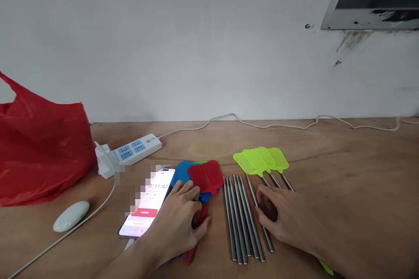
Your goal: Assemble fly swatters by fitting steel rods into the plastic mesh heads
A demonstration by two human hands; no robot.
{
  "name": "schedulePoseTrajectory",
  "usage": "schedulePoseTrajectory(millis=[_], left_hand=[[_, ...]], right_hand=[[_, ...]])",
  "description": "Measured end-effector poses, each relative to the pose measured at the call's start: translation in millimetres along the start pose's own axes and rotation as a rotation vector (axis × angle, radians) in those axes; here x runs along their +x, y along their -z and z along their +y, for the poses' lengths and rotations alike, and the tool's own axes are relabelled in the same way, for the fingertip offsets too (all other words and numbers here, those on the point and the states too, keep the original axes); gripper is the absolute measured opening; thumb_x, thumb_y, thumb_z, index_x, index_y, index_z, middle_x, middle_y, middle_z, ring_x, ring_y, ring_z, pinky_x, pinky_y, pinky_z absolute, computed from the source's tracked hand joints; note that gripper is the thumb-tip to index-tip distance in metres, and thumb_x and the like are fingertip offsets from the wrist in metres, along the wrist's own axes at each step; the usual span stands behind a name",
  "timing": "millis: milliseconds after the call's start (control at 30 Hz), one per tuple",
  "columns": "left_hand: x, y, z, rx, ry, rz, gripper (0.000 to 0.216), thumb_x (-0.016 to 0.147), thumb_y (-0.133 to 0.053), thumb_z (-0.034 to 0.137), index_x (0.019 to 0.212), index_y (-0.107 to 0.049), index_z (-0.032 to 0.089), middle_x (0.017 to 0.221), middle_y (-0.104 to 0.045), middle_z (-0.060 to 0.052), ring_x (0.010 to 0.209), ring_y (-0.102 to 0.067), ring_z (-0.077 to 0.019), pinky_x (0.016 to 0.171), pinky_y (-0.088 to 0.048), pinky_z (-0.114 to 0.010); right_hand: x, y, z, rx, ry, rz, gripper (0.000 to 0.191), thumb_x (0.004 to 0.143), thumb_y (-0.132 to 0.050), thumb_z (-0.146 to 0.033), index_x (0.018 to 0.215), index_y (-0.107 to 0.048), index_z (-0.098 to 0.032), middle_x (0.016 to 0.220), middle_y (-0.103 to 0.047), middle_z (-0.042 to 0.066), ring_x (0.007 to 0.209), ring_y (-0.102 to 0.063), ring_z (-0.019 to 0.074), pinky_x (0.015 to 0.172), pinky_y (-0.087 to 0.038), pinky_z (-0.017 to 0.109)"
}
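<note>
My left hand (180, 215) is closed, its fingers curled round a red plastic handle (190, 255). Just beyond it, a red fly swatter head (207, 175) overlaps blue swatter heads (180, 173), with a bit of green showing behind. With thumb and index finger together, my right hand (283, 213) pinches a single metal rod (267, 237) lying on the table. Left of that rod, several metal rods (240, 226) lie side by side. Lime-green fly swatters (252, 163) on metal shafts lie beyond my right hand, which hides their lower parts.
A lit phone (153, 196) lies beside my left hand. Farther left are a white oval case (71, 216), a red plastic bag (46, 148) and a power strip (134, 150). A white cable (271, 127) runs along the wall (196, 52) at the back of the wooden table (366, 174).
</note>
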State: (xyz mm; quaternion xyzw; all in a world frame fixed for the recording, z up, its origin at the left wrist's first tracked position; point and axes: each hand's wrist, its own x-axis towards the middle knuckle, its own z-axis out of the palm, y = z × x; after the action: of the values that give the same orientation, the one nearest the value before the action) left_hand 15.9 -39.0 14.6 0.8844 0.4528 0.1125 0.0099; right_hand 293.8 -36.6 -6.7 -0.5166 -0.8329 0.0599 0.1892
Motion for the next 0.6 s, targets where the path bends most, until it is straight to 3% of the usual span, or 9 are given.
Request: schedulePoseTrajectory(millis=[233,400,500,600], left_hand=[[0,1,5,-0.07,-0.022,-0.013,0.028,0.088,-0.06,0.027,0.061,-0.061,0.019,0.076,-0.063,-0.004,0.078,-0.055,-0.0224,0.076,-0.042,-0.041],[0,-1,4,-0.144,-0.056,0.007,0.03,0.094,-0.055,0.026,0.065,-0.056,0.019,0.075,-0.064,-0.004,0.078,-0.056,-0.0215,0.073,-0.043,-0.036],[-2,-3,3,-0.16,-0.079,-0.002,0.029,0.097,-0.052,0.027,0.069,-0.056,0.019,0.077,-0.065,-0.004,0.078,-0.057,-0.0217,0.07,-0.044,-0.034],[-3,-5,2,-0.149,-0.082,-0.021,0.028,0.099,-0.05,0.029,0.074,-0.057,0.019,0.079,-0.066,-0.005,0.076,-0.058,-0.022,0.066,-0.044,-0.034]], right_hand=[[-3,-12,3,-0.15,-0.07,0.064,0.013,0.078,-0.059,-0.023,0.071,-0.048,-0.024,0.066,-0.065,0.0,0.061,-0.06,0.0211,0.056,-0.034,0.032],[-3,-13,6,-0.117,-0.119,0.077,0.016,0.075,-0.06,-0.021,0.063,-0.049,-0.023,0.061,-0.063,0.0,0.056,-0.058,0.0197,0.055,-0.033,0.031],[0,-9,9,0.058,-0.18,0.091,0.016,0.074,-0.059,-0.022,0.061,-0.049,-0.023,0.056,-0.059,-0.002,0.053,-0.054,0.0177,0.054,-0.034,0.031],[4,-6,14,0.455,-0.263,0.131,0.016,0.078,-0.059,-0.029,0.065,-0.051,-0.024,0.056,-0.053,-0.003,0.054,-0.051,0.0155,0.052,-0.037,0.028]])
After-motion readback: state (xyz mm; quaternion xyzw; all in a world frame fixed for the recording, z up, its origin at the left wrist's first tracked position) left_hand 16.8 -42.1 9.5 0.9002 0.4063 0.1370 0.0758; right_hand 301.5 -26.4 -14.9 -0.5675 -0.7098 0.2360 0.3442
